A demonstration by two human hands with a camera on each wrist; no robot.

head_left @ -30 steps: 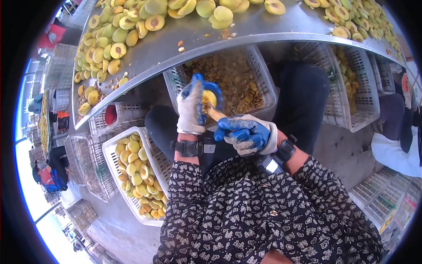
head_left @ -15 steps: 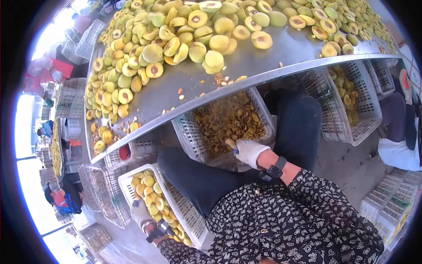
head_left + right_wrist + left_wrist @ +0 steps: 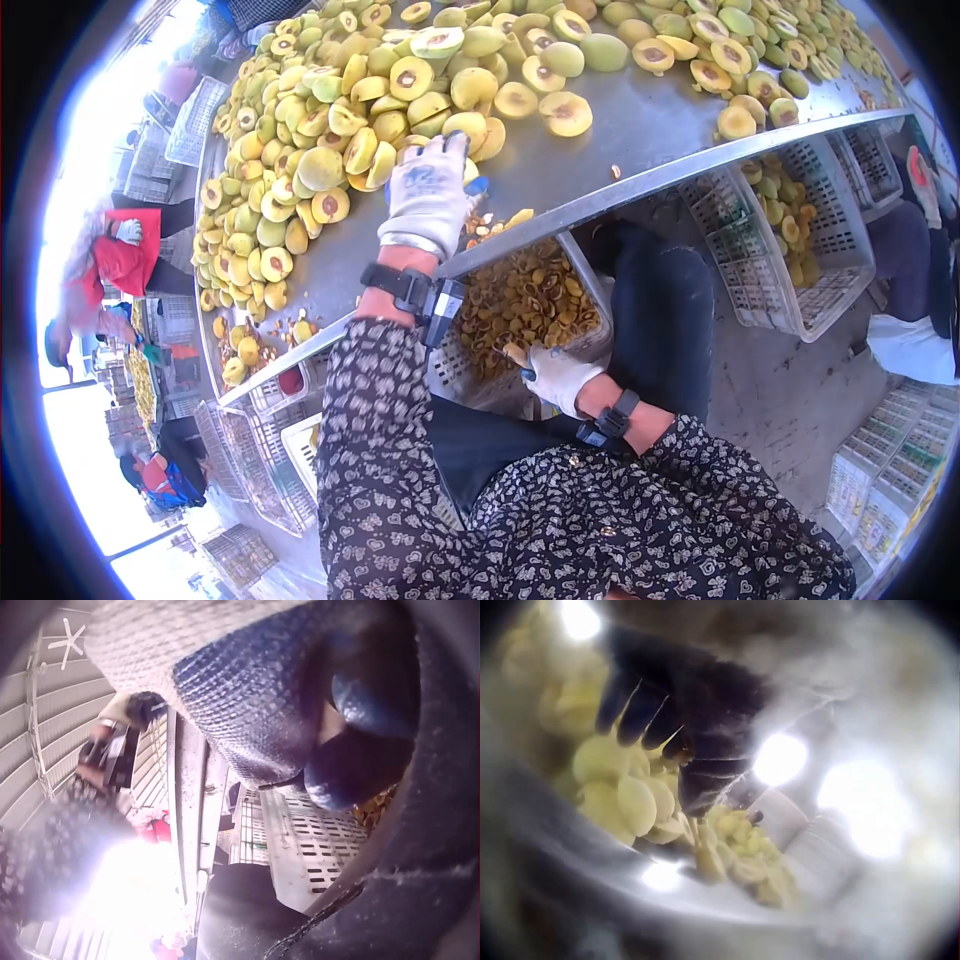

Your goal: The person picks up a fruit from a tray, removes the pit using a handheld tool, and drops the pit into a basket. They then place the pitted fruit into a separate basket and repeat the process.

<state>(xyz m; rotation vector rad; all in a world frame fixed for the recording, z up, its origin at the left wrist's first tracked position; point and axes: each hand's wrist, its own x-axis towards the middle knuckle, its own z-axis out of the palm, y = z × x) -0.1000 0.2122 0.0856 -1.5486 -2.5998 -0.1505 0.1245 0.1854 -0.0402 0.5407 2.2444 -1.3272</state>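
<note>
My gloved left hand reaches over the near edge of a metal table, its fingers at a heap of halved yellow-green apricots. The left wrist view shows those blue-coated fingers extended down against the pale fruit. Low between the knees, my gloved right hand grips a wooden-handled tool; one handle end pokes out, and the working end is hidden. In the right wrist view, blue fingers curl around the handle.
Under the table edge stands a plastic crate of brownish fruit scraps. Another crate with fruit is to the right. Loose kernels lie near the table edge. Other people are at the left.
My left hand let go of the fruit it held at the tool, went down to the fruit crate at left, then came up onto the table's heap. The right hand lowered toward the scrap crate, keeping the tool.
</note>
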